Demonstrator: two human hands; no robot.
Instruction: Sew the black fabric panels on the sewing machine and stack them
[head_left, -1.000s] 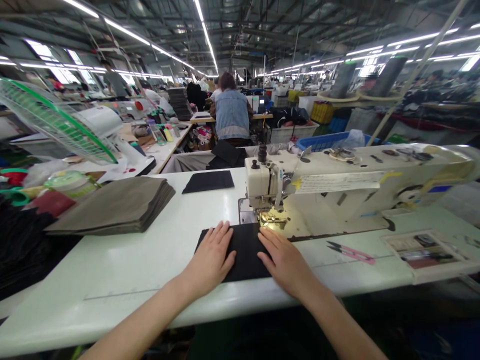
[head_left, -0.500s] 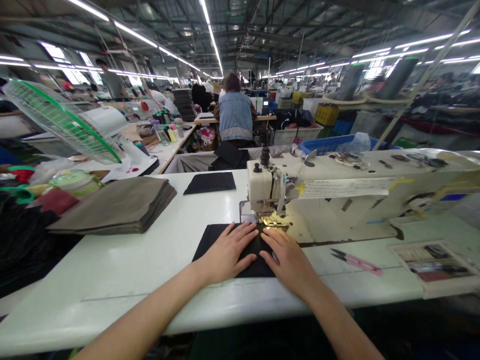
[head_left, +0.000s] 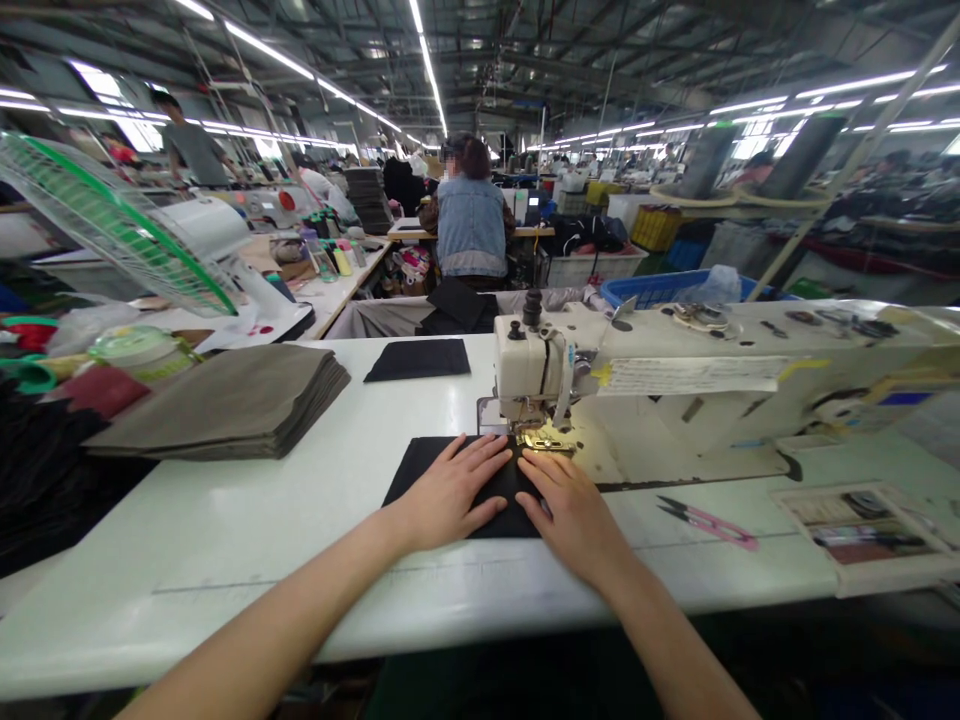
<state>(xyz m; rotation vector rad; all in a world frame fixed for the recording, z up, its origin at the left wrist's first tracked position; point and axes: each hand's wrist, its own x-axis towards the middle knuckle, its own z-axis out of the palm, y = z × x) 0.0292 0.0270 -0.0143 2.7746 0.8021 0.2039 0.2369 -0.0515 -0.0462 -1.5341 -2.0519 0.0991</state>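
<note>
A dark piece of fabric point(head_left: 420, 468) lies flat on the pale sewing table, its far edge at the needle area of a cream sewing machine point(head_left: 675, 345). My left hand point(head_left: 457, 490) rests flat on the fabric's middle, fingers stretched toward the machine. On the fabric's right part lies my right hand point(head_left: 566, 500), fingers extended beside the brass-coloured guide point(head_left: 546, 442). Both hands press from above, and nothing is gripped in either. Part of the fabric is hidden under them. Pink-handled thread snips point(head_left: 709, 522) lie to the right of my right hand.
A stack of grey-brown fabric pieces point(head_left: 225, 400) sits at the left. Another dark piece point(head_left: 417, 360) lies behind the work. A white and green fan point(head_left: 127, 230) stands at the far left. A tray of small items point(head_left: 862, 530) is at the right. A person in a denim vest point(head_left: 472, 230) sits ahead.
The dark fabric has shifted slightly away from me toward the machine, with both hands moving along on it. The seated person ahead has turned their head to the left.
</note>
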